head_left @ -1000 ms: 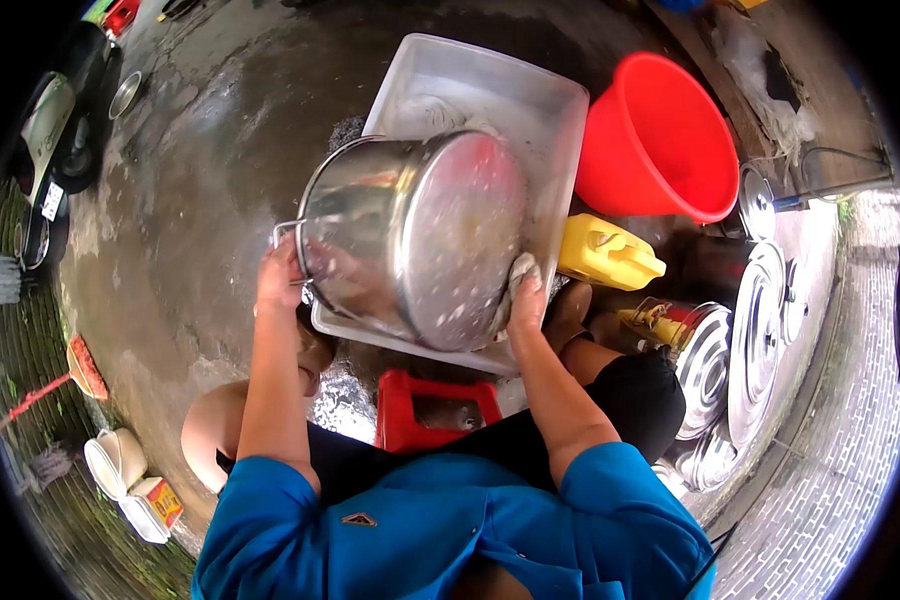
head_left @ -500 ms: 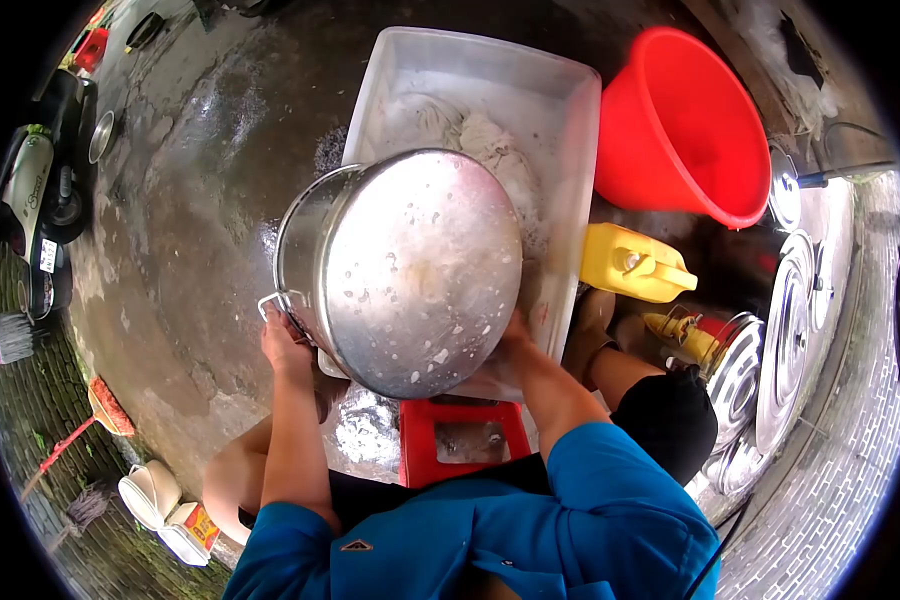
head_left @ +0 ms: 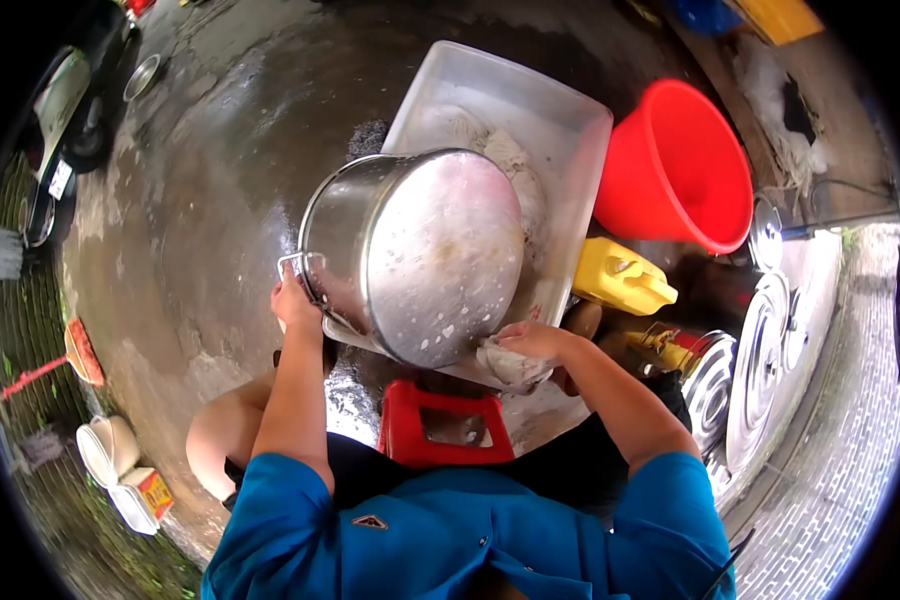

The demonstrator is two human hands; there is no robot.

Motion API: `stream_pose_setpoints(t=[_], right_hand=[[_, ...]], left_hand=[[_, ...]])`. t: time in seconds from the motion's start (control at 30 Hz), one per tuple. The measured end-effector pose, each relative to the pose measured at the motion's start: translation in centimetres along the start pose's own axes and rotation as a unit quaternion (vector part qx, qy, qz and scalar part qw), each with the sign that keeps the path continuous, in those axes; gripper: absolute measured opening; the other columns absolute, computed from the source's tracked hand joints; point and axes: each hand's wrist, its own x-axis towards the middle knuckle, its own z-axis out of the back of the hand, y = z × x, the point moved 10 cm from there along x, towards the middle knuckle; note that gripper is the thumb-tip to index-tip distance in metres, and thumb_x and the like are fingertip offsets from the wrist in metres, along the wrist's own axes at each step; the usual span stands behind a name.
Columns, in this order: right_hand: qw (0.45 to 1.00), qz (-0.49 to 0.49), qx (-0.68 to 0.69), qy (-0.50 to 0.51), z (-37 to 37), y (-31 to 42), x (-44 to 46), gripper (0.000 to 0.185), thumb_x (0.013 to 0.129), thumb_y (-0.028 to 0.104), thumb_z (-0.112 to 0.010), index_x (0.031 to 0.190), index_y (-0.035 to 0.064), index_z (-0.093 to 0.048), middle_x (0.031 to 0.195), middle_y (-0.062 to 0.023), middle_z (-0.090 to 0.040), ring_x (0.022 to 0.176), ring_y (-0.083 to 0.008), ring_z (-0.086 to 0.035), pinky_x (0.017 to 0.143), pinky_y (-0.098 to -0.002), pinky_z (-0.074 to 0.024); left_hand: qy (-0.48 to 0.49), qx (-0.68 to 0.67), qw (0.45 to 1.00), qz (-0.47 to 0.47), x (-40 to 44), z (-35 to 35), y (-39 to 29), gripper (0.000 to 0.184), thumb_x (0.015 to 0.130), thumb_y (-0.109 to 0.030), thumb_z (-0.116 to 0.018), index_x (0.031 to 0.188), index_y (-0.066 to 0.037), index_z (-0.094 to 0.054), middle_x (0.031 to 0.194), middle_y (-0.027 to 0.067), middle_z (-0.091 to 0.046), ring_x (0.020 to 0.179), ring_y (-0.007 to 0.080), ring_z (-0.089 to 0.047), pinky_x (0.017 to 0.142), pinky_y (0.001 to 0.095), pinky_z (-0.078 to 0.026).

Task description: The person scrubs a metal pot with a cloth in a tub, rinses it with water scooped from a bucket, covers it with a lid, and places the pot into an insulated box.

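A large steel stockpot (head_left: 445,260) lies tilted over a white plastic tub (head_left: 595,150), its speckled, wet bottom facing up and to the right. My left hand (head_left: 295,300) is closed around the wire side handle near the pot's rim. Close to the pot's lower right edge, my right hand (head_left: 532,342) grips a bunched whitish cloth (head_left: 510,362). Another pale cloth heap (head_left: 510,155) lies in the tub behind the pot, partly hidden by it.
A red bucket (head_left: 660,170) and a yellow jerrycan (head_left: 620,277) stand right of the tub. Steel lids (head_left: 755,370) lean farther right. Between my legs is a red stool (head_left: 440,425). A scooter (head_left: 65,110) is at the left, on wet ground.
My right hand has come out from behind the pot and now shows a cloth in it. The pot has turned slightly, showing more of its side wall; the left hand keeps the handle.
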Motion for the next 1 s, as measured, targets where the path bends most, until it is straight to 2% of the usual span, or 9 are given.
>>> stream_pose_setpoints(t=[0.13, 0.2, 0.3, 0.4, 0.67, 0.7, 0.77, 0.9, 1.0], right_hand=[[0.975, 0.087, 0.184, -0.086, 3.3, 7.4, -6.1, 0.037, 0.091, 0.026, -0.052, 0.119, 0.0032, -0.055, 0.103, -0.0091, -0.063, 0.095, -0.0164, -0.057, 0.084, -0.0284, -0.0448], [0.866, 0.139, 0.449, -0.172, 4.1, 11.2, -8.6, 0.033, 0.091, 0.023, -0.052, 0.117, 0.0030, -0.054, 0.097, -0.0063, -0.061, 0.094, -0.0113, -0.054, 0.083, -0.0248, -0.0441], [0.812, 0.362, 0.327, -0.321, 3.5, 14.4, -7.6, 0.041, 0.082, 0.017, -0.064, 0.118, 0.0028, -0.053, 0.118, -0.0101, -0.053, 0.108, -0.0183, -0.050, 0.089, -0.0320, -0.0435], [0.747, 0.395, -0.047, -0.533, -0.4, 18.1, -6.4, 0.048, 0.065, 0.015, -0.076, 0.108, 0.0056, -0.058, 0.129, -0.0211, -0.043, 0.116, -0.0350, -0.045, 0.095, -0.0403, -0.0394], [0.626, 0.502, -0.162, -0.574, 2.3, 27.4, -6.3, 0.024, 0.068, 0.010, -0.071, 0.086, 0.0068, -0.056, 0.108, -0.0115, -0.053, 0.100, -0.0293, -0.055, 0.079, -0.0404, -0.0492], [0.719, 0.499, 0.212, -0.434, 7.0, 25.5, -2.4, 0.024, 0.070, 0.009, -0.069, 0.089, 0.0084, -0.055, 0.105, -0.0099, -0.052, 0.096, -0.0272, -0.056, 0.077, -0.0384, -0.0501], [0.689, 0.408, 0.555, -0.224, 10.7, 23.8, 4.7, 0.025, 0.071, 0.008, -0.068, 0.092, 0.0100, -0.054, 0.101, -0.0083, -0.052, 0.092, -0.0251, -0.056, 0.076, -0.0363, -0.0510], [0.661, 0.259, -0.015, -0.704, 21.4, 18.8, 0.3, 0.026, 0.077, 0.021, -0.063, 0.099, 0.0088, -0.055, 0.102, -0.0128, -0.052, 0.089, -0.0301, -0.056, 0.072, -0.0408, -0.0510], [0.627, 0.136, -0.064, -0.765, 20.1, 14.1, -2.4, 0.028, 0.077, 0.022, -0.064, 0.098, 0.0063, -0.056, 0.104, -0.0176, -0.051, 0.090, -0.0356, -0.055, 0.073, -0.0428, -0.0492]], left_hand=[[0.000, 0.025, 0.999, -0.022, 1.3, 0.8, 1.2, 0.039, 0.078, -0.025, -0.073, 0.096, -0.002, -0.047, 0.078, 0.0061, -0.059, 0.061, 0.0157, -0.057, 0.054, 0.0281, -0.049], [-0.019, -0.019, 0.999, -0.038, 0.8, 1.2, 1.8, 0.037, 0.079, -0.023, -0.073, 0.095, -0.002, -0.047, 0.077, 0.0063, -0.058, 0.062, 0.0155, -0.057, 0.054, 0.0272, -0.048], [-0.003, -0.008, 1.000, -0.011, 1.2, 1.0, 2.9, 0.028, 0.084, -0.026, -0.066, 0.088, -0.001, -0.054, 0.076, 0.0045, -0.059, 0.062, 0.0145, -0.055, 0.057, 0.0280, -0.047], [0.004, 0.068, 0.998, 0.002, 0.0, 1.4, 3.0, 0.035, 0.089, -0.033, -0.057, 0.076, 0.000, -0.061, 0.072, 0.0026, -0.059, 0.062, 0.0137, -0.052, 0.059, 0.0289, -0.044], [0.135, 0.124, 0.981, -0.066, 0.0, -0.1, 2.4, 0.038, 0.092, -0.036, -0.050, 0.070, -0.006, -0.058, 0.067, -0.0004, -0.057, 0.056, 0.0111, -0.051, 0.055, 0.0271, -0.042], [0.132, 0.127, 0.981, -0.067, -0.3, -0.3, 2.1, 0.037, 0.092, -0.036, -0.051, 0.070, -0.007, -0.058, 0.066, -0.0008, -0.056, 0.056, 0.0107, -0.050, 0.054, 0.0269, -0.042], [0.127, 0.136, 0.980, -0.066, -0.5, -0.1, 2.3, 0.037, 0.092, -0.036, -0.051, 0.070, -0.007, -0.057, 0.065, -0.0013, -0.055, 0.055, 0.0103, -0.049, 0.053, 0.0267, -0.041], [0.093, 0.108, 0.988, -0.054, -0.2, 0.5, 2.6, 0.037, 0.092, -0.034, -0.054, 0.068, -0.005, -0.058, 0.061, -0.0036, -0.054, 0.053, 0.0073, -0.047, 0.050, 0.0229, -0.038], [0.074, 0.092, 0.991, -0.057, -0.1, 0.6, 2.8, 0.037, 0.092, -0.033, -0.054, 0.066, -0.007, -0.056, 0.060, -0.0047, -0.052, 0.052, 0.0066, -0.043, 0.049, 0.0227, -0.035]])
